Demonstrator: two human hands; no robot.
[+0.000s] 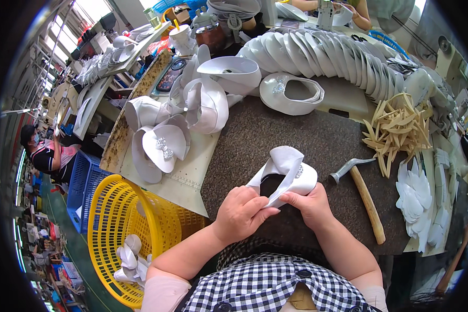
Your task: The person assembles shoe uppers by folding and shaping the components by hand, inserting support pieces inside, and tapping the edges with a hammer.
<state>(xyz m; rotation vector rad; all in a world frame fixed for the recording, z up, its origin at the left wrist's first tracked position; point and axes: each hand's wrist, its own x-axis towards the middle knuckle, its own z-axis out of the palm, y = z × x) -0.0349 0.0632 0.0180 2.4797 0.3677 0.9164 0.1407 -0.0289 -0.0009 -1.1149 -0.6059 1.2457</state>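
Note:
Above the dark speckled work board, I hold a white shoe upper with a sparkling ornament on its side. My left hand pinches its near left edge, fingers curled in. My right hand grips the near right edge, thumb on top. A cobbler's hammer with a wooden handle lies to the right of my right hand. Beyond the held piece rests another white upper with a jewelled front. More white uppers are heaped at the left, one bearing a rhinestone bow.
A yellow basket with white pieces stands at lower left, beside a blue crate. A long row of white uppers curves along the back. Beige strips and white cut pieces lie right. Co-workers sit left and at the back.

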